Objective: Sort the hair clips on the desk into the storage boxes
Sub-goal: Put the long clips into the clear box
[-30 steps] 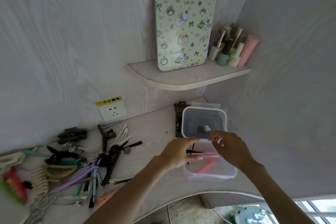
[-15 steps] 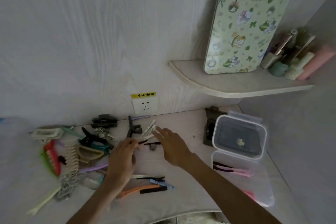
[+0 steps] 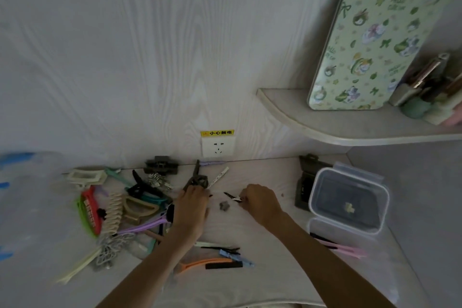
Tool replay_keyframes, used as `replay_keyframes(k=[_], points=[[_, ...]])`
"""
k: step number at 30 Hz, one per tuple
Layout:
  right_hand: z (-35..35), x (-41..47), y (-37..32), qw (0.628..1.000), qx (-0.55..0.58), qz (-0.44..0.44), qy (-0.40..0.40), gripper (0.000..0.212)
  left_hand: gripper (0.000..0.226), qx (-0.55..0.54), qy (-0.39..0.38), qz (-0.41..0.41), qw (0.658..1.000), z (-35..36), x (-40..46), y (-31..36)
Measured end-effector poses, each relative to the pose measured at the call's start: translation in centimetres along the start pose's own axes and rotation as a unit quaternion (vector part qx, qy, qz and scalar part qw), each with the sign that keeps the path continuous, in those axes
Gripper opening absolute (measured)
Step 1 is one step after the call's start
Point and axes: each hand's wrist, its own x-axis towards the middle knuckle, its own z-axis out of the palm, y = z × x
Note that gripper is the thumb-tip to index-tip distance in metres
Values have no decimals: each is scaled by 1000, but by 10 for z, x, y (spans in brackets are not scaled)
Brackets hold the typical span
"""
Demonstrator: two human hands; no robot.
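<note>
Many hair clips lie on the white desk (image 3: 262, 252): a pile of claw clips (image 3: 112, 215) at the left, and an orange clip (image 3: 207, 262) among thin ones near the front. My left hand (image 3: 191, 210) curls its fingertips on a thin black clip (image 3: 210, 196) below a dark olive clip (image 3: 200, 180). My right hand (image 3: 260, 201) pinches a small black clip (image 3: 233, 198). A small grey clip (image 3: 224, 206) lies between the hands. At the right a clear storage box (image 3: 386, 197) holds one small pale item. The nearer clear box (image 3: 312, 224) holds pink clips (image 3: 347, 249).
A wall socket (image 3: 218, 147) with a yellow label sits behind the clips. A curved shelf (image 3: 325, 130) above right carries a floral panel (image 3: 375, 32) and cosmetic bottles (image 3: 422, 82). A dark case (image 3: 302, 187) stands left of the boxes. A blurred plastic bag (image 3: 25, 195) is far left.
Both hands left the nearer clear box, where pink clips now lie, and moved left to the loose clips. The right hand closed from flat onto a small black clip. The view swung left.
</note>
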Motion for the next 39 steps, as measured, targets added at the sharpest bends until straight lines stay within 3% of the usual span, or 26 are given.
replay_keyframes(k=[3, 5, 10, 14, 18, 20, 24, 26, 29, 31, 35, 39], points=[[-3, -9, 11, 999, 6, 39, -24, 24, 32, 13, 36, -13, 999, 2, 5, -1], [-2, -17, 17, 998, 20, 50, -37, 26, 21, 40, 23, -20, 999, 1, 6, -2], [8, -30, 18, 997, 57, 40, -14, 28, 24, 125, -9, 12, 992, -4, 13, 3], [3, -30, 21, 991, 118, 51, -34, 26, 22, 132, -42, 49, 989, -10, 18, 3], [3, -29, 28, 975, 201, 74, -54, 22, 19, 40, -29, 79, 996, -9, 14, -7], [-6, -31, 24, 967, 237, 74, -60, 26, 15, -44, 21, 92, 995, -8, 9, -10], [-43, -51, 20, 936, 343, 75, 3, 19, 9, -141, 95, 135, 976, -15, 1, -2], [-65, -74, 23, 926, 370, 71, 35, 23, 13, -196, 68, 173, 963, -22, 0, 10], [-91, -113, 40, 910, 394, 104, 73, 6, 16, -282, 30, 185, 941, -35, -1, 40], [-102, -139, 60, 909, 376, 154, 89, 7, 17, -323, 1, 187, 928, -40, -1, 65], [-105, -187, 100, 949, 230, 204, 74, 19, 25, -334, -47, 229, 913, -40, -3, 125], [-84, -211, 122, 966, 143, 209, -50, 35, 31, -337, -108, 270, 895, -35, -7, 181]])
